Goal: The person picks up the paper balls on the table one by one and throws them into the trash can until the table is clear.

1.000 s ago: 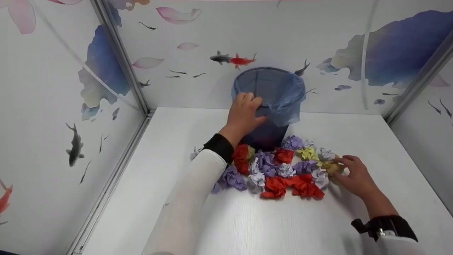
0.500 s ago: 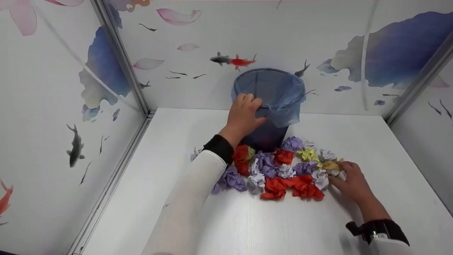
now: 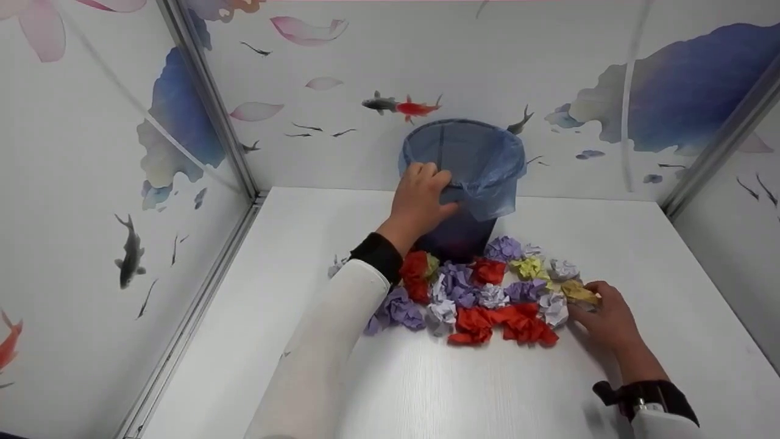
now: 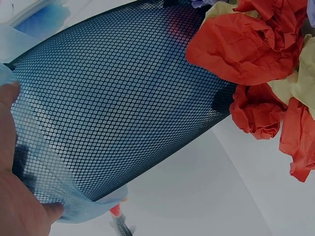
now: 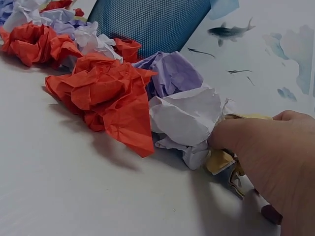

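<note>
The person's left hand curls its fingers over the near rim of a bin lined with a blue bag near the table's back edge, while the right hand, partly closed, grips a dark yellow paper ball on the side of the paper heap toward the right edge.

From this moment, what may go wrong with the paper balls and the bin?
The right hand grips the ochre ball close beside a white ball, so it might knock that one away. The blue liner hangs over the top of the bin, where the left hand holds; a tug could perhaps pull it loose.
</note>
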The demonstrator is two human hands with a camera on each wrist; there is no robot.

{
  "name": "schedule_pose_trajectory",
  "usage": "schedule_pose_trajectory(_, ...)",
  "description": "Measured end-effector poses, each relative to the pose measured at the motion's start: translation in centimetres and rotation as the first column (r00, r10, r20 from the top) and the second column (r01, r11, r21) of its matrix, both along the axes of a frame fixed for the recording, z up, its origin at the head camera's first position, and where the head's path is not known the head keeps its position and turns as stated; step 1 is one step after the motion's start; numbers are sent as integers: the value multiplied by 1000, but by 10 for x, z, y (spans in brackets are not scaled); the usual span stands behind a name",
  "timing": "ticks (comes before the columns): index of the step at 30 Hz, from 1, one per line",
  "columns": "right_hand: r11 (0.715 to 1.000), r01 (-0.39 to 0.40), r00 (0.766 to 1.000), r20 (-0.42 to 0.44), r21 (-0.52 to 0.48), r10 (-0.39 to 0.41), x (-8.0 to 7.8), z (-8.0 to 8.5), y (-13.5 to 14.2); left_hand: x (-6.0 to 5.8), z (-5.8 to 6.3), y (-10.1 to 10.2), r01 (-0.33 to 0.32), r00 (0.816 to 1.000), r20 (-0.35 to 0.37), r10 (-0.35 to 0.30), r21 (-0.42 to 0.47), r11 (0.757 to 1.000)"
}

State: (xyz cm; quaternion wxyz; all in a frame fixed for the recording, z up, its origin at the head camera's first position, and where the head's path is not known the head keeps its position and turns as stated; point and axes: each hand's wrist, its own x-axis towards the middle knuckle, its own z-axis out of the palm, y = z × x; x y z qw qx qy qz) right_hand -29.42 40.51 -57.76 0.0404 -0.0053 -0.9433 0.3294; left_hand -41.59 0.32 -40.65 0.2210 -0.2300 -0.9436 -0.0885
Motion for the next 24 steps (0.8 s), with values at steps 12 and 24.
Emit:
schedule_pose_trajectory(12, 985, 138, 989, 65, -103, -132, 4, -1, 4, -1, 0, 1, -9, 1000, 16, 9, 1, 1000)
schedule_pose_trajectory(24, 929, 278, 958, 148, -244, -247, 11, -8, 4, 1, 1, 1, 2, 1000, 10, -2, 13, 1000)
